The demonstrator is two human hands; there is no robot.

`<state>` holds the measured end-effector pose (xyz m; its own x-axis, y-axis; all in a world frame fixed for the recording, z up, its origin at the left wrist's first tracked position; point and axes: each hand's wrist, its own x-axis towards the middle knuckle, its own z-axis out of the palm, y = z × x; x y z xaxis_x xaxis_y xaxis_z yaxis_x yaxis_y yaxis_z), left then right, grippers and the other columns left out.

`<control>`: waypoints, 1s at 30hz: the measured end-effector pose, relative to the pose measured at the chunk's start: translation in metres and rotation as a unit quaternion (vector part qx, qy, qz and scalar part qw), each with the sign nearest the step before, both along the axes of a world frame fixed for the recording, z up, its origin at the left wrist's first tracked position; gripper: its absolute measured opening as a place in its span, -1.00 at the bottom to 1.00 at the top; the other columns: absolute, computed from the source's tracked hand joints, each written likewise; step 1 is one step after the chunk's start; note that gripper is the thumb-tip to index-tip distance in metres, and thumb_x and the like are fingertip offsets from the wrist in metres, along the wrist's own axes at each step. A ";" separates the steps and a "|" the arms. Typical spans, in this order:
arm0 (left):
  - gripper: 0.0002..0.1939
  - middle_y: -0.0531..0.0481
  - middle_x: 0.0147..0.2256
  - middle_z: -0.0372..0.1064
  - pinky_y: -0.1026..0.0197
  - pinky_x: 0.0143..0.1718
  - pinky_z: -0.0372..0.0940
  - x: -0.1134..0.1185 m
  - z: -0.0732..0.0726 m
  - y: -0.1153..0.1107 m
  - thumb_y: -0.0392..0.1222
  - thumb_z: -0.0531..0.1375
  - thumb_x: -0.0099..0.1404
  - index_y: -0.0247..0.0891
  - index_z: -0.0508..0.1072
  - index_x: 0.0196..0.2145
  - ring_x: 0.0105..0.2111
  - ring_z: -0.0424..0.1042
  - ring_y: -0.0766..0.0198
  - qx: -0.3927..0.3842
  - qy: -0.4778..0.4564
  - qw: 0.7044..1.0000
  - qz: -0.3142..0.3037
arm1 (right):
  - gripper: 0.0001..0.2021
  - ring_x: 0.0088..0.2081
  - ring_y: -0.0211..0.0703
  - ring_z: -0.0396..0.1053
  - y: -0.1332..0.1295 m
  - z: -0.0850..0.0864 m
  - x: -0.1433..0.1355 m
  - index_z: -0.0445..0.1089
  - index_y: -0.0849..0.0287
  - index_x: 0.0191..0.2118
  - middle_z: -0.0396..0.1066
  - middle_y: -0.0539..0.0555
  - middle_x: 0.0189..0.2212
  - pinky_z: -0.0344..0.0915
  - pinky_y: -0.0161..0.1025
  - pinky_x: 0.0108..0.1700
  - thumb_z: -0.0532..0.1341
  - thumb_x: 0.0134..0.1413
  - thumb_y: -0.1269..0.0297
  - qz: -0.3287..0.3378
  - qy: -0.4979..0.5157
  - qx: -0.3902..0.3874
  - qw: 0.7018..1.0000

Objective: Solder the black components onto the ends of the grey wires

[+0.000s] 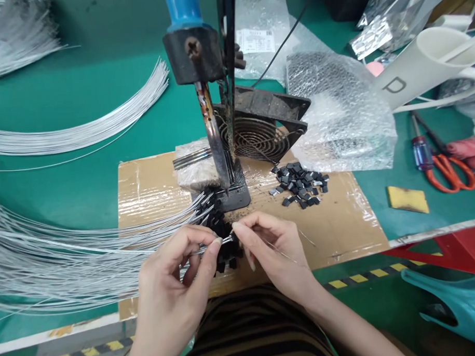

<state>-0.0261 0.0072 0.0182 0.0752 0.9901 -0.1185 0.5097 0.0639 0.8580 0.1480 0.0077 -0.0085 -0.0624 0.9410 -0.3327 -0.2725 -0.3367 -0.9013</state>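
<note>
My left hand is closed, pinching a thin grey wire between thumb and forefinger. My right hand is closed on a small black piece at that wire's end; the fingertips partly hide it. A thin wire-like strand also runs across the right palm. Just beyond both hands, a bundle of grey wires ends in a heap of black pieces. Above that heap, a blue-handled soldering iron hangs tip down in a stand, over a dark metal plate.
Loose black pieces lie on the cardboard sheet. Behind the iron leans a fan. To the right are bubble wrap, a white mug, orange-handled scissors and a yellow sponge. Another wire bundle lies left.
</note>
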 end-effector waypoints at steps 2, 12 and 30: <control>-0.92 0.10 -0.24 0.49 0.30 -0.36 0.31 -0.001 -0.001 0.000 -0.25 0.27 0.42 -0.08 0.49 -0.26 -0.25 0.48 0.31 0.004 0.002 1.000 0.000 | -0.71 -0.54 -0.35 0.32 -0.002 -0.003 0.004 0.57 0.18 -0.26 0.42 -0.05 -0.49 0.26 -0.36 -0.48 0.28 0.37 0.06 -0.020 0.004 0.012 1.000; -0.87 0.11 -0.28 0.46 0.23 -0.36 0.25 -0.008 -0.001 0.002 -0.34 0.30 0.36 -0.11 0.50 -0.26 -0.37 0.38 0.35 0.118 0.078 0.990 0.029 | -0.39 -0.46 -0.17 0.42 0.008 -0.012 0.068 0.64 0.21 -0.22 0.53 0.10 -0.44 0.33 -0.22 -0.46 -0.07 0.52 -0.05 -0.255 -0.147 0.120 0.948; -0.86 -0.09 -0.22 0.57 0.00 -0.02 0.39 -0.070 0.005 0.126 -0.09 0.29 0.38 -0.20 0.58 -0.24 -0.24 0.53 0.10 0.239 0.308 0.917 0.081 | -0.67 -0.68 -0.26 0.12 0.018 -0.028 0.100 0.39 0.13 -0.44 0.18 -0.10 -0.69 0.06 -0.20 -0.64 0.16 0.38 0.14 -0.427 -0.194 0.149 0.871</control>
